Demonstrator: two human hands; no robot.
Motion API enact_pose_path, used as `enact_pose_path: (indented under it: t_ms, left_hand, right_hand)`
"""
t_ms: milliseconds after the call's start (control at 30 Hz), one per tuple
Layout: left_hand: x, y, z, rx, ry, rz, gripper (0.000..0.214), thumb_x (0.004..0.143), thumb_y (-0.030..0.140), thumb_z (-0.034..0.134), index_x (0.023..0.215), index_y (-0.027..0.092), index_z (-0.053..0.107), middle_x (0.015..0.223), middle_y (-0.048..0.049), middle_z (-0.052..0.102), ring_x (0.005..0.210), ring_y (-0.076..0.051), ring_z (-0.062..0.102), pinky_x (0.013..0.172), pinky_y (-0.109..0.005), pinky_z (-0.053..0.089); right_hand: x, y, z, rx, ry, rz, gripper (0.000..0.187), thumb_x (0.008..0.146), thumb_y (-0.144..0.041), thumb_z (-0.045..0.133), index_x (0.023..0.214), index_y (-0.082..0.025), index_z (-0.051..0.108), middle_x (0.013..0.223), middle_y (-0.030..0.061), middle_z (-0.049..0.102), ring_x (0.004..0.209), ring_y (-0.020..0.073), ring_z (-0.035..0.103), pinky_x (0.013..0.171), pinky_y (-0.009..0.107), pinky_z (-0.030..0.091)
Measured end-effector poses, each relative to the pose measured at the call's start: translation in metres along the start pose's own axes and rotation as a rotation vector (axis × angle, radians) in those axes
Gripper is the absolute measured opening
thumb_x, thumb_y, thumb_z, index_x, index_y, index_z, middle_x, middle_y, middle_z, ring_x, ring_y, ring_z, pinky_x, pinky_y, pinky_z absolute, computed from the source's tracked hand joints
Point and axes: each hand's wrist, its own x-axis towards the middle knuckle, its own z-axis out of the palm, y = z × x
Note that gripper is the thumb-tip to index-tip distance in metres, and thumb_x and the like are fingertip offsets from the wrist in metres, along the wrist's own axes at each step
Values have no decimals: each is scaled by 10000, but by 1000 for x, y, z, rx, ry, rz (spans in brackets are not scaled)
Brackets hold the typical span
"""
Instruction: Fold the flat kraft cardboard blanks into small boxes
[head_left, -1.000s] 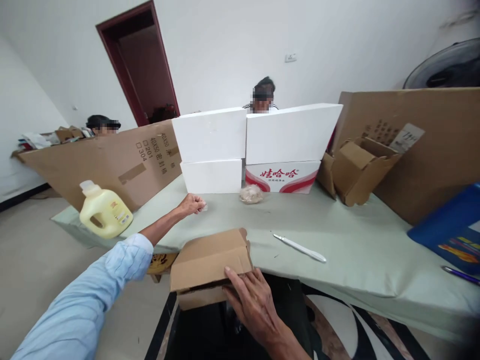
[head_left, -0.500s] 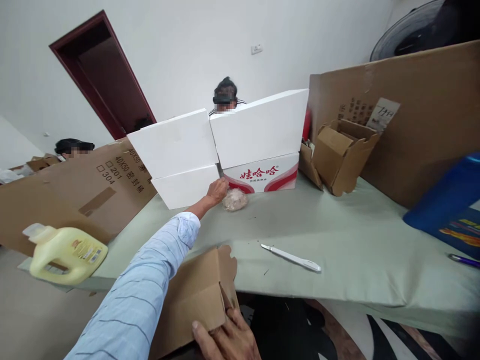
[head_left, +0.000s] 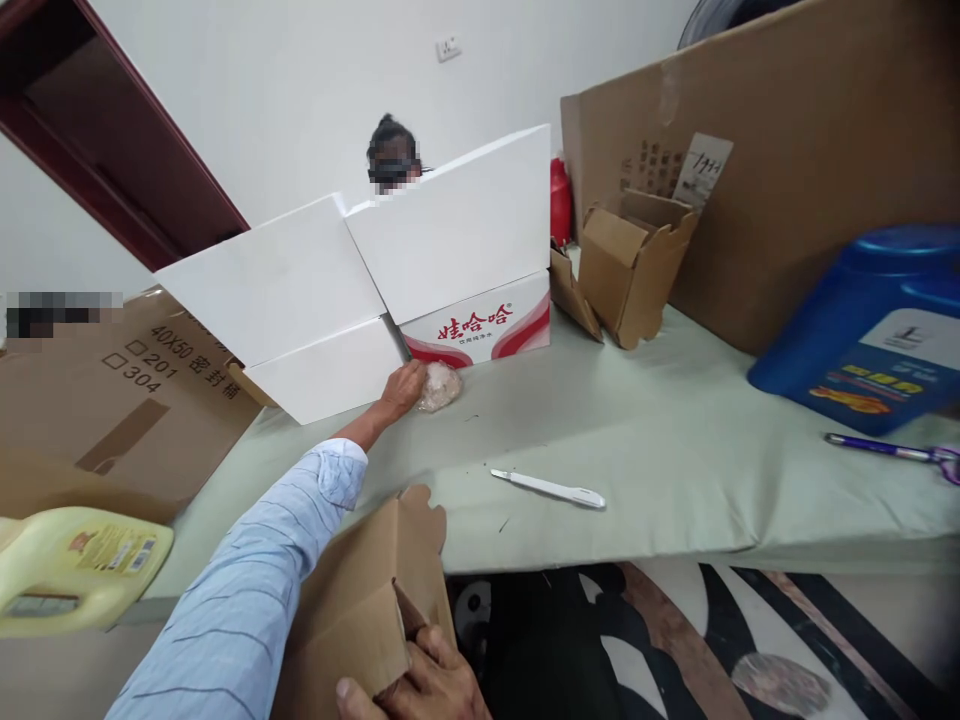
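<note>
My left hand (head_left: pixel 405 386), at the end of a light blue sleeve, stretches across the table with its fingers closed at the left edge of a small clear plastic bag (head_left: pixel 441 388). The bag lies on the table with pale contents I cannot make out. At the near edge, my right hand (head_left: pixel 431 680) grips the open end of a brown cardboard box (head_left: pixel 352 610), which is tilted; some of its fingers are hidden in the opening. A white craft knife (head_left: pixel 547 488) lies on the cloth to the right of the box.
White boxes (head_left: pixel 450 245) stand stacked behind the bag, with a person (head_left: pixel 394 155) beyond. An opened small carton (head_left: pixel 630 265) and a blue bottle (head_left: pixel 862 330) are right, near a purple pen (head_left: pixel 877 447). A yellow jug (head_left: pixel 90 560) and large carton (head_left: pixel 127 400) are left.
The view has turned to the right, so everything sits further left in the picture. Both hands keep nearly the same places, at the bag and on the cardboard box.
</note>
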Motion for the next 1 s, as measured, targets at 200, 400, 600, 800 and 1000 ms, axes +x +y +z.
enact_pose_path:
  t_ms: [200, 400, 600, 800, 1000]
  left_hand:
    - [-8, 0, 3, -38, 25, 25, 283, 1084, 222, 425, 1124, 159, 697, 1236, -146, 676, 1144, -252, 635, 1038, -362, 513]
    - [-13, 5, 7, -94, 47, 34, 320, 1096, 312, 417, 1227, 168, 672, 1323, -145, 629, 1259, -260, 594, 1143, -410, 477]
    - [-25, 15, 19, -88, 9, -10, 622, 1026, 470, 583, 1535, 146, 430, 1501, -216, 511, 1359, -360, 528, 1086, -491, 490]
    - [-31, 17, 13, -69, -72, -14, 713, 1033, 436, 556, 1614, 123, 288, 1519, -262, 509, 1382, -392, 544, 1084, -510, 459]
    - [-22, 15, -22, -86, -137, 28, 583, 1023, 456, 569, 1531, 187, 470, 1515, -201, 573, 1354, -364, 610, 1083, -479, 489]
  right_hand:
    - [-29, 0, 12, -3, -117, 69, 243, 937, -402, 759, 1170, -353, 709, 657, -57, 617, 634, 141, 563, 585, 263, 476]
    - [-18, 0, 11, 1, -39, 44, 222, 943, -325, 735, 1164, -337, 718, 629, -68, 601, 596, 133, 522, 565, 277, 445]
    - [-13, -2, 9, 23, -11, 93, 138, 958, -316, 718, 1096, -313, 729, 606, -63, 569, 561, 123, 478, 545, 277, 398]
    - [-15, -3, 6, 23, -85, 55, 159, 940, -317, 744, 1087, -280, 698, 644, -67, 591, 602, 125, 549, 569, 281, 418]
    - [13, -2, -8, 10, -63, -42, 254, 974, -169, 594, 1224, -180, 635, 696, -49, 660, 600, 144, 575, 560, 342, 394]
